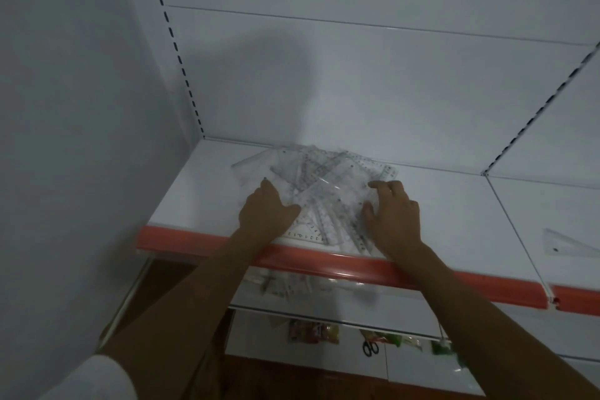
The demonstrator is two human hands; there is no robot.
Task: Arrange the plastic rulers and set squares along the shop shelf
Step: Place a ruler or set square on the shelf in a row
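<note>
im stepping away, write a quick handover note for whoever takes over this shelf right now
Left hand: open, resting flat on the left side of the pile.
Right hand: open, fingers spread and bent on the pile's right side; no clear grip.
Pile of clear rulers and set squares: a jumbled, overlapping heap on the shelf, reaching the red front edge.
One set square lies alone on the next bay to the right.
Done: at most that one piece laid out.
Left: sort the heap and lay pieces along the shelf.

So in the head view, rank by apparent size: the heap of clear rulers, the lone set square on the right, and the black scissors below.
1. Heap of clear rulers.
2. Lone set square, cut by the frame edge.
3. Black scissors, farther off, so shrunken.
</note>
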